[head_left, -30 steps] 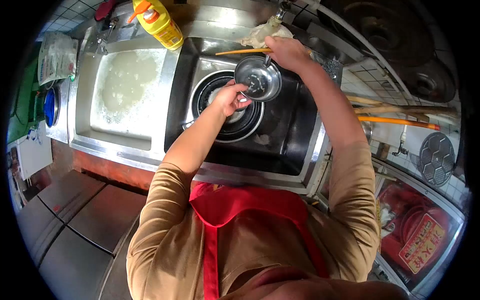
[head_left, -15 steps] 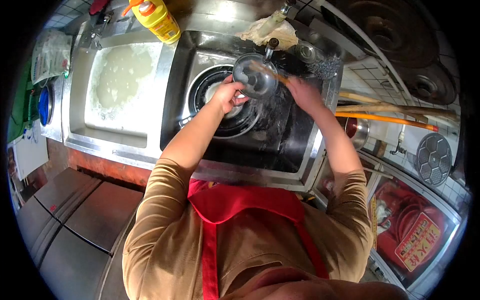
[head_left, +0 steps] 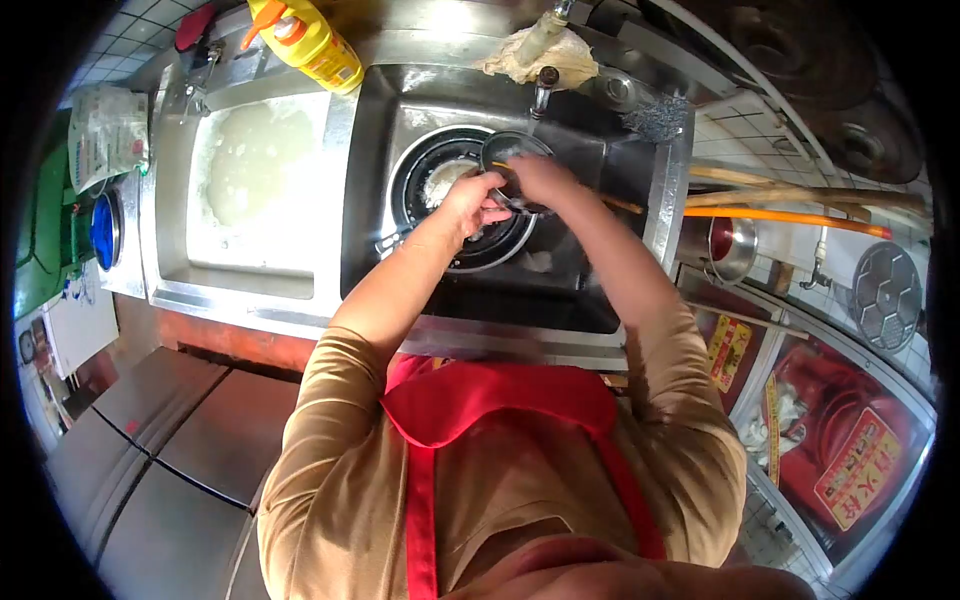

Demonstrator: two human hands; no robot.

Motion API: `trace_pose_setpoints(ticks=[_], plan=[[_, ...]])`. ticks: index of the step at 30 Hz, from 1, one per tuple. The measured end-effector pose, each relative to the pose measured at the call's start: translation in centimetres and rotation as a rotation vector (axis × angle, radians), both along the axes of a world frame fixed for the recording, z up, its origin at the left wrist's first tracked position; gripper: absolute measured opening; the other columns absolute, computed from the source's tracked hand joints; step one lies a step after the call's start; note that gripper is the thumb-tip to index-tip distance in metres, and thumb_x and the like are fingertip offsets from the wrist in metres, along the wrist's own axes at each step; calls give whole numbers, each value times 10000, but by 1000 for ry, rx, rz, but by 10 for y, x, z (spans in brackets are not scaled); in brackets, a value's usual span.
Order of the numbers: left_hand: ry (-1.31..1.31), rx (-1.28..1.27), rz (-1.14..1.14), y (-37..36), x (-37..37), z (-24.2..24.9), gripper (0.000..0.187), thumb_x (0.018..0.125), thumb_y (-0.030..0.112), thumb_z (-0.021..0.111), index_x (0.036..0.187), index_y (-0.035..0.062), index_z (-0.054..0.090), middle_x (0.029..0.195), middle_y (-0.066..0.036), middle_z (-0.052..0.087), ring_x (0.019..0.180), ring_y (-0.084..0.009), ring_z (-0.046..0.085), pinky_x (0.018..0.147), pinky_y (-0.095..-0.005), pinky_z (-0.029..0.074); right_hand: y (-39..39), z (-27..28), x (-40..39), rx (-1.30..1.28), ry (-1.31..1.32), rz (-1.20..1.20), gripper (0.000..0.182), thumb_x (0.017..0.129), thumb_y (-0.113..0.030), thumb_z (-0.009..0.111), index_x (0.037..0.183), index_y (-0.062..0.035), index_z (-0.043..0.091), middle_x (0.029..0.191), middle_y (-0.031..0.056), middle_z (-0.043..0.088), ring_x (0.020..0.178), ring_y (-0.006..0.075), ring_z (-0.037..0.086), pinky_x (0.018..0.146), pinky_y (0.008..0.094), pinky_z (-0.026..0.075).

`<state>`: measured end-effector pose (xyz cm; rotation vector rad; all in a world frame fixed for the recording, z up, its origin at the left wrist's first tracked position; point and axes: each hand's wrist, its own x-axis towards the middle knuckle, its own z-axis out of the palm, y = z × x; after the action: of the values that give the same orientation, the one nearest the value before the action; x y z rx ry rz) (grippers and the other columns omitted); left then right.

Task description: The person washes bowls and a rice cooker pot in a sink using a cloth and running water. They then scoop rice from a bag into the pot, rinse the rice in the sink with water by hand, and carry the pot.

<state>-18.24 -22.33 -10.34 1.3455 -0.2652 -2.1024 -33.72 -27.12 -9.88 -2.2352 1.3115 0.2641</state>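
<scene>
The small metal bowl (head_left: 512,160) sits over the right basin of the sink (head_left: 620,300), just under the tap (head_left: 543,88) and above a round black pot (head_left: 440,215). The left hand (head_left: 470,200) grasps the bowl's near rim. The right hand (head_left: 540,180) is closed around chopsticks (head_left: 622,205), pressed into the bowl. The left basin holds cloudy water (head_left: 250,170); a yellow bottle (head_left: 310,45) stands behind it.

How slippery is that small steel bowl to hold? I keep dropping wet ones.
Likely slippery: the steel bowl looks smooth and wet under the tap. Probably light, as the left hand grips its rim alone. It is rigid and would likely clatter, not break.
</scene>
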Motion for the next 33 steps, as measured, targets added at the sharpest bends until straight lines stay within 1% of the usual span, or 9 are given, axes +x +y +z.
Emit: trace_pose_setpoints(ticks=[5, 7, 10, 13, 18, 26, 29, 32, 33], plan=[[-26, 26, -4, -4, 5, 14, 230, 808, 145, 520, 1006, 28, 528, 870, -94, 597, 753, -205, 593, 684, -373, 542, -15, 52, -58, -202, 25, -101, 209, 829, -205, 508, 1014, -115, 542, 980, 136, 580, 850, 357, 578, 723, 446, 471], [20, 40, 25, -6, 5, 16, 226, 814, 146, 513, 998, 15, 529, 868, -106, 598, 763, -221, 598, 701, -378, 540, -26, 83, -53, -316, -123, -311, 292, 807, -236, 561, 1072, -128, 502, 995, 126, 567, 896, 327, 565, 748, 391, 467], [12, 52, 44, -5, 5, 10, 224, 815, 147, 515, 991, 9, 526, 855, -118, 594, 758, -234, 600, 707, -385, 541, -45, 126, -19, -527, 11, -225, 327, 794, -212, 577, 1094, -129, 477, 987, 120, 556, 946, 303, 554, 765, 379, 465], [-8, 70, 63, -4, 4, 5, 227, 804, 150, 531, 974, -1, 525, 829, -127, 593, 744, -253, 608, 719, -406, 537, -80, 111, -12, -665, -57, 122, 267, 801, -162, 530, 1060, -104, 500, 932, 131, 568, 915, 299, 558, 765, 401, 469], [-25, 52, 39, -1, 9, 5, 226, 797, 143, 543, 979, 10, 526, 823, -118, 600, 733, -247, 618, 700, -395, 535, -90, 109, -10, -634, -12, 236, 116, 763, -93, 519, 869, -49, 528, 892, 117, 575, 908, 272, 556, 773, 372, 457], [18, 35, 34, -10, 0, -1, 221, 799, 87, 510, 996, -13, 519, 868, -127, 605, 737, -243, 603, 729, -408, 533, -80, 105, -3, -627, -53, 26, 186, 804, -205, 555, 885, -40, 530, 884, 133, 596, 881, 301, 569, 740, 381, 467], [41, 42, 65, -13, 0, -10, 292, 761, 13, 481, 1041, -66, 458, 918, -181, 560, 754, -277, 587, 699, -445, 538, -75, 100, -12, -473, -425, -201, 252, 814, -245, 568, 921, -20, 525, 875, 144, 597, 843, 310, 580, 729, 380, 468], [42, 61, 82, -17, -4, -19, 353, 732, -50, 443, 1083, -69, 413, 991, -176, 523, 781, -280, 578, 728, -467, 531, -37, 57, -36, -446, -676, -615, 352, 804, -318, 591, 943, 2, 542, 859, 160, 609, 799, 309, 595, 701, 373, 470], [32, 55, 83, -19, -6, -21, 339, 730, -52, 439, 1067, -74, 423, 983, -174, 528, 804, -288, 579, 750, -469, 526, -25, 17, -57, -418, -503, -662, 410, 772, -355, 629, 942, 9, 547, 827, 149, 615, 746, 290, 608, 669, 366, 471]])
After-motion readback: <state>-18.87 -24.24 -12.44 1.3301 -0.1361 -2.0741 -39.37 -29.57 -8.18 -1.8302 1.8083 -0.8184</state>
